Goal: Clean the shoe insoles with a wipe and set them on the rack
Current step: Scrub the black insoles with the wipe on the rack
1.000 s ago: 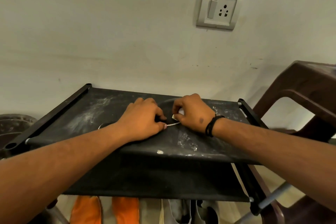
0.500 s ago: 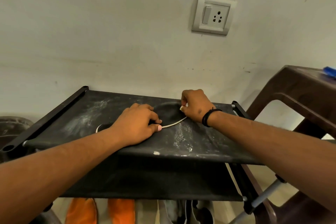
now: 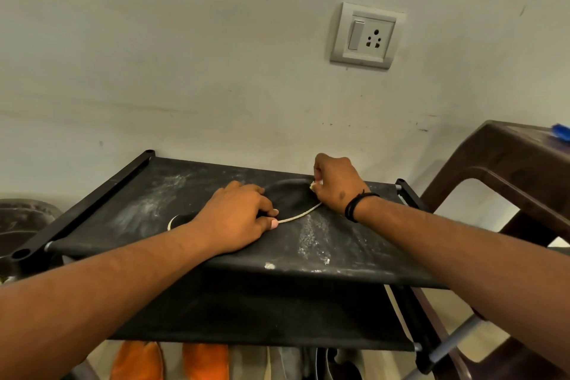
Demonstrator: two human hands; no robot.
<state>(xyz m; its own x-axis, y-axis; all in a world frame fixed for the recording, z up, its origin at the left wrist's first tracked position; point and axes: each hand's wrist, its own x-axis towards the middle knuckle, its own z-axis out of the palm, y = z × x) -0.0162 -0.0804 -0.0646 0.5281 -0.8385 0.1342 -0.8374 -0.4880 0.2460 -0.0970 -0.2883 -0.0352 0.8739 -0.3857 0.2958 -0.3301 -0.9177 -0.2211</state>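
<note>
A black insole [image 3: 290, 199] with a pale edge lies flat on the dusty black fabric top shelf of the shoe rack [image 3: 148, 203]. My left hand [image 3: 237, 216] presses down on the insole's middle, fingers curled over its near edge. My right hand [image 3: 336, 185] pinches a small whitish wipe [image 3: 314, 185] against the insole's far right end. The insole's heel end peeks out left of my left wrist.
A brown plastic stool [image 3: 509, 170] stands right of the rack, a blue object [image 3: 561, 131] on top. Orange shoes [image 3: 172, 359] and dark shoes [image 3: 333, 362] sit on the lower shelf. A wall socket [image 3: 367, 35] is above. A dark round container [image 3: 21, 219] sits at left.
My right hand has slid the wipe along the insole toward its far right end, away from my left hand. The left hand stays pressed on the insole.
</note>
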